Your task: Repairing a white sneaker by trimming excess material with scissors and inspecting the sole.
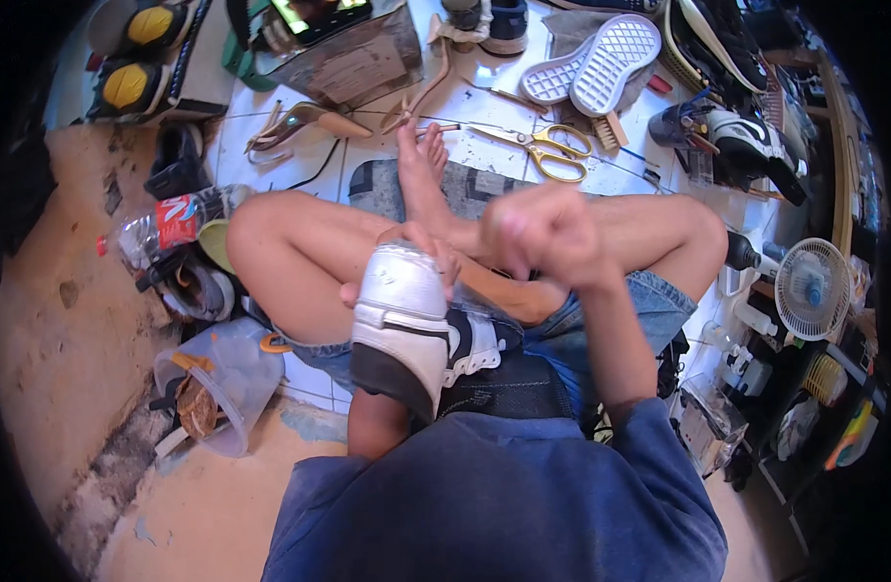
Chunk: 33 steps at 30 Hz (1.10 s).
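A white and black sneaker point(403, 296) is held up over my lap, its white leather end raised and its laceless eyelets facing right. My left hand point(419, 240) is closed around it from the far side, with fingertips showing along its edge. Just right of the sneaker, my right hand point(547, 233) is raised above my crossed legs. Its fingers are curled together and smeared by motion; whatever they may hold cannot be made out. A dark textured piece point(511, 390) rests in my lap beneath the sneaker.
Ahead on the tiles lie gold-handled scissors point(547, 150), a wooden brush point(609, 132) and white shoe soles point(615, 66). A box point(353, 63) stands far left. A tipped plastic bucket point(237, 373) and a bottle point(174, 225) flank my left knee; a fan point(812, 289) stands right.
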{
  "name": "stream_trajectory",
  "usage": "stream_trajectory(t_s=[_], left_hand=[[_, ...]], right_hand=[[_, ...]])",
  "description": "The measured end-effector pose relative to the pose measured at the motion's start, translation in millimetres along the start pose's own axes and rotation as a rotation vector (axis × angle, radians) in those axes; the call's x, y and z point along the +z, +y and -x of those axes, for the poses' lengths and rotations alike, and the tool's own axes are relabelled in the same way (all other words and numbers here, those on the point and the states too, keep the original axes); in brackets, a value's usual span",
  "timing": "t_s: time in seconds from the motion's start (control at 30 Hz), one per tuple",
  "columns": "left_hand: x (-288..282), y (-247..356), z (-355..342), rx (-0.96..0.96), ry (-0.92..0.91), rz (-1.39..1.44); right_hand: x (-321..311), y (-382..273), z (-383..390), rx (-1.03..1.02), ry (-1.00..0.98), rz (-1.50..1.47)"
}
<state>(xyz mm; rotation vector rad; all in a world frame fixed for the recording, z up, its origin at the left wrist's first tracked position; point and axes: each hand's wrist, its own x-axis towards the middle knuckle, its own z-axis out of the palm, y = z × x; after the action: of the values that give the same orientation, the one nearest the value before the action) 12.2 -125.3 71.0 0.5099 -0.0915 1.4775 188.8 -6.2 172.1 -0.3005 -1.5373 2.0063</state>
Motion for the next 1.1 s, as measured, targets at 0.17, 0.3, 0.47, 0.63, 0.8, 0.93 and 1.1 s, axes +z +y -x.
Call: stream_trajectory(t_s=[0.17,0.3,0.47,0.63,0.8,0.93,1.1], left_hand=[[-3,-1,-12,0.018,-0.099,-0.055],[10,-6,-13,0.042,0.003,-0.109],[27,-4,-13,0.019,0.03,-0.136],[57,-4,-6,-0.062,0.121,-0.207],[75,-7,4,-0.056,0.14,-0.402],[73,-6,6,-0.041,0.114,-0.406],[69,-11,5,-0.003,0.117,-0.369]], right_hand=[[-141,42,8,0.388,0.154,1.294],[-180,100,33,0.721,0.12,1.517],[-177,119,35,0.576,0.035,1.73],[-172,113,17,0.664,-0.029,1.69],[-141,64,19,0.403,0.127,1.487],[-73,-7,51,0.416,0.364,1.16],[19,-59,113,0.335,0.296,0.746]])
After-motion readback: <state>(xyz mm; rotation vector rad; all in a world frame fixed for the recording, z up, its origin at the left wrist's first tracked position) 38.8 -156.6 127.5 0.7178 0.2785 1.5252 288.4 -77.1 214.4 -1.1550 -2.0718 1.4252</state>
